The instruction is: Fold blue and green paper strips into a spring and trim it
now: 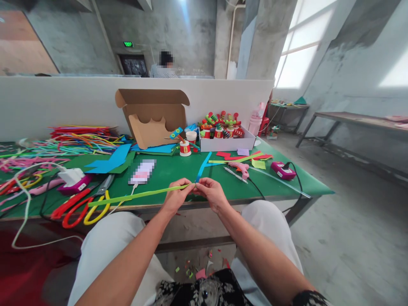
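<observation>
My left hand (pixel 174 196) pinches one end of a long light-green paper strip (pixel 134 196) that runs out to the left over the table edge. My right hand (pixel 213 192) is closed on a blue paper strip (pixel 202 167) where its end meets the green one. Both hands hover just in front of the green table (pixel 178 170), fingertips nearly touching each other.
Red and yellow scissors (pixel 81 206) lie at the left front. A pink glue gun (pixel 239 169), a purple device (pixel 283 170), paper scraps, an open cardboard box (pixel 153 117), a white box of finished toys (pixel 225 135) and several pipe cleaners (pixel 73 140) cover the table. A person sits behind the partition.
</observation>
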